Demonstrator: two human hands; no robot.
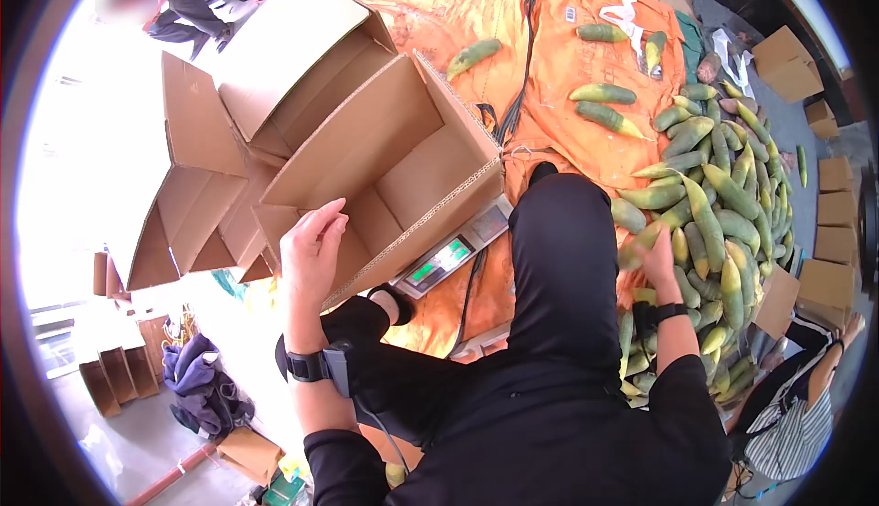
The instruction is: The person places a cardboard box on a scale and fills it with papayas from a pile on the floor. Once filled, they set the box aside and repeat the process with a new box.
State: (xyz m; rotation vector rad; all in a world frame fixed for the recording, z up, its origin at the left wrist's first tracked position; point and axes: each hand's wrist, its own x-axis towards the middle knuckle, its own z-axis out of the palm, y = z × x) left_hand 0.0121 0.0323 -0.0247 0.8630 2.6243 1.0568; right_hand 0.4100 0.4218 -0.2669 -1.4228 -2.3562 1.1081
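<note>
Produce packing yard: vegetable heap [723,204] on orange tarp [568,57], cardboard boxes [829,282], weighing scale [453,250]

Black top [549,433] and trousers [563,259]; black wristbands [307,366], left one cabled.

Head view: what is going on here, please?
A person in black clothes is on an orange sheet. The left hand rests on the rim of an open cardboard box, which sits partly over a digital scale. The right hand reaches into a pile of long green-yellow vegetables. Another person is beside the pile.
</note>
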